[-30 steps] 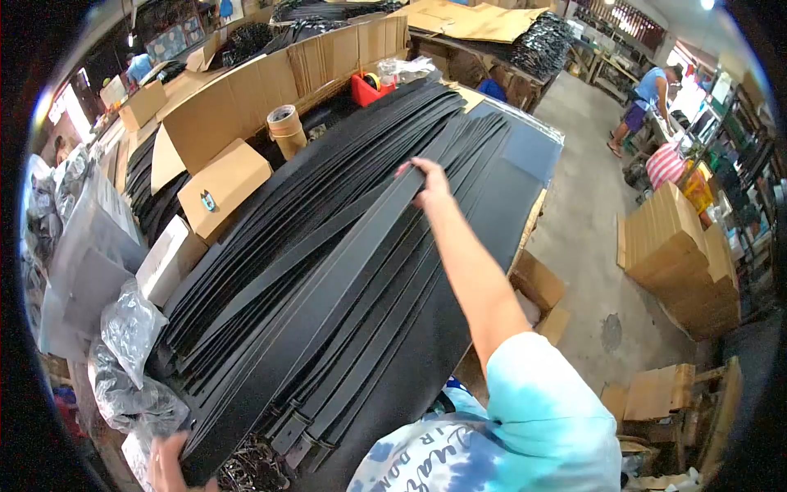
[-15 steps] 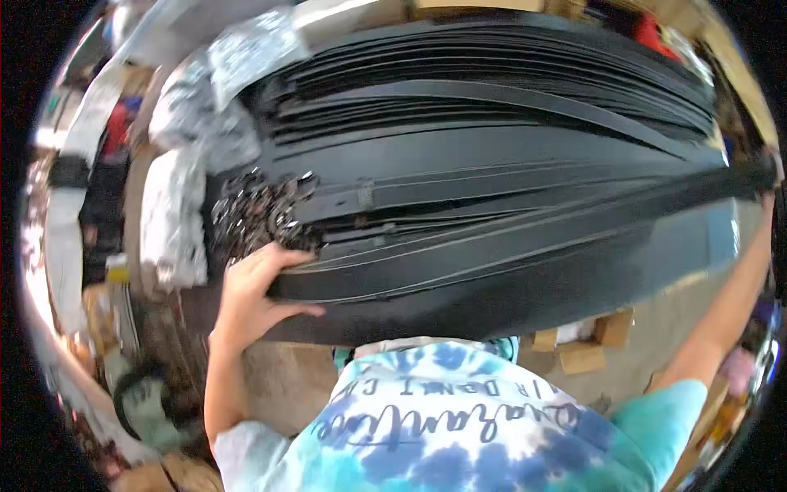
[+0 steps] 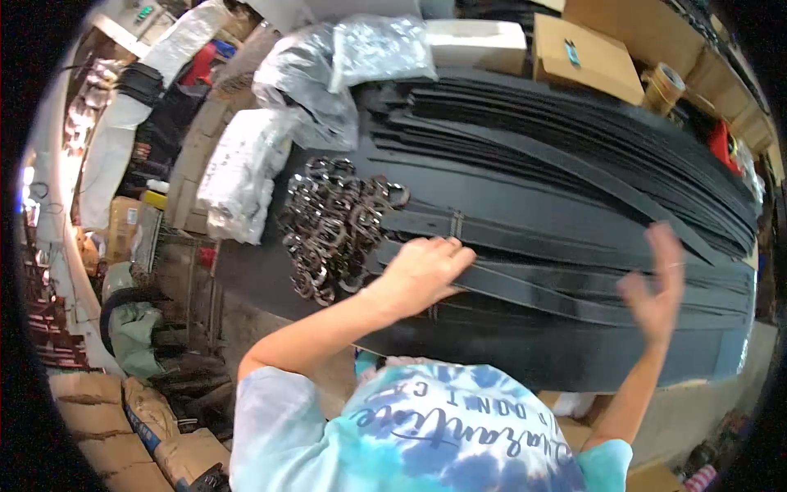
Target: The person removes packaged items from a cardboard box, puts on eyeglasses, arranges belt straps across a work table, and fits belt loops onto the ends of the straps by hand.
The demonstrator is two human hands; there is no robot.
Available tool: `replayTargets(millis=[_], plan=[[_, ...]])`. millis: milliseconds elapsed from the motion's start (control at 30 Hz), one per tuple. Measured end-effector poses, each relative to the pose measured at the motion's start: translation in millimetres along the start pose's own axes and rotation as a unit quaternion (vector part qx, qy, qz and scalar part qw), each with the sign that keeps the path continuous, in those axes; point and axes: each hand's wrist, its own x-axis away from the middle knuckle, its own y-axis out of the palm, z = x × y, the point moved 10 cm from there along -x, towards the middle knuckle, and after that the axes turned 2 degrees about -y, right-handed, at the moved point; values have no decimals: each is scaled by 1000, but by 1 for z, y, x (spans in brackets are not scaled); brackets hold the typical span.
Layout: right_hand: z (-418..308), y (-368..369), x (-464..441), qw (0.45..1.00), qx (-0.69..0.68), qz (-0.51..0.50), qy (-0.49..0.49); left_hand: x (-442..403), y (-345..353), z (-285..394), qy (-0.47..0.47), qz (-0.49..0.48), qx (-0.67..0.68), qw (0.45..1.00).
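Observation:
My left hand [image 3: 426, 271] is closed over the end of a black belt strap [image 3: 525, 289] lying lengthwise on the dark table [image 3: 410, 324]. Its fingers cover the strap's end. Blurred by motion, my right hand [image 3: 656, 287] hovers over the right part of the straps with fingers apart and nothing in them. A heap of dark shiny metal buckles [image 3: 328, 225] lies left of my left hand. Just beyond that hand, another black strap [image 3: 508, 234] has a metal piece around it near its left end.
A thick stack of black straps [image 3: 557, 148] fills the far side of the table. Plastic-wrapped packs [image 3: 242, 176] and a clear bag [image 3: 384, 51] are at the far left. A cardboard box [image 3: 586, 57] and a tape roll [image 3: 666, 82] stand behind the stack.
My right hand has let go of the strap ends at the far right and come inward, opening. My left hand has closed on a strap end. The view has shifted left.

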Motion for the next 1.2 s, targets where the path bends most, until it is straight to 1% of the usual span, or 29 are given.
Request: replayTargets(millis=[33, 67, 133, 200, 233, 267, 300, 333, 367, 400, 433, 467, 533, 600, 633, 667, 700, 733, 767, 800, 833, 867, 933, 967, 1000, 1067, 1100, 1133, 1200], plan=[[-59, 64, 6, 958, 190, -167, -138, -1, -2, 0, 1, 2, 2, 1000], [-87, 111, 12, 953, 127, -229, -154, -2, -4, 1, 2, 4, 9, 1000], [-114, 172, 17, 945, 116, -259, -162, -4, -6, 4, -5, -15, -3, 1000], [-115, 202, 7, 947, 86, -264, -164, -1, -12, 7, 5, 10, -2, 1000], [-112, 211, 2, 949, 85, -265, -148, 3, -16, 8, 25, 31, 5, 999], [-114, 216, 0, 946, 90, -266, -160, 6, -23, 7, 44, 52, 13, 998], [-106, 225, 2, 936, 84, -315, -130, 10, -34, 1, 53, 51, 66, 995], [-98, 233, 7, 923, 77, -365, -98, 15, -52, -12, 62, 52, 148, 986], [-99, 234, 8, 919, 82, -369, -109, 21, -77, -37, 22, 96, 204, 974], [-100, 231, 6, 929, 56, -353, -101, 27, -100, -66, -17, 138, 259, 956], [-102, 230, 5, 936, 30, -337, -92, 34, -113, -110, -54, 203, 249, 945], [-106, 231, 7, 930, 37, -358, -78, 40, -116, -163, -91, 267, 238, 929], [-109, 236, 11, 918, 50, -382, -98, 55, -118, -261, -213, 341, 110, 909], [-106, 239, 11, 921, 53, -369, -113, 49, -98, -351, -282, 339, 43, 897], [-102, 239, 12, 923, 75, -360, -116, 46, -97, -375, -306, 365, 33, 879], [-90, 240, 15, 916, 94, -383, -67, 40, -97, -393, -330, 387, 26, 861], [-88, 240, 17, 916, 95, -383, -66, 30, -91, -426, -369, 358, 121, 849], [-85, 238, 18, 917, 97, -381, -61, 21, -88, -446, -366, 369, 125, 845], [-88, 237, 19, 918, 91, -379, -68, 12, -94, -457, -326, 431, 76, 838], [-91, 235, 19, 920, 84, -377, -73, 7, -109, -451, -284, 489, 26, 824], [-90, 234, 22, 920, 93, -372, -81, -3, -103, -468, -354, 453, 38, 817], [-101, 233, 20, 925, 94, -354, -99, -10, -110, -462, -350, 459, 42, 815], [-108, 234, 21, 931, 85, -346, -74, -12, -102, -451, -466, 374, 16, 802], [-110, 236, 21, 923, 104, -363, -71, -14, -105, -434, -477, 354, -39, 804], [-110, 238, 21, 922, 107, -366, -71, -18, -96, -432, -479, 354, -35, 803], [-111, 240, 20, 926, 110, -352, -85, -13, -97, -422, -476, 424, -139, 758], [-110, 241, 18, 929, 110, -342, -91, -20, -92, -436, -492, 369, -138, 776], [-110, 243, 19, 929, 109, -344, -87, -22, -86, -439, -494, 365, -138, 777], [-104, 241, 15, 935, 110, -335, -38, -17, -101, -422, -500, 377, -161, 763]])
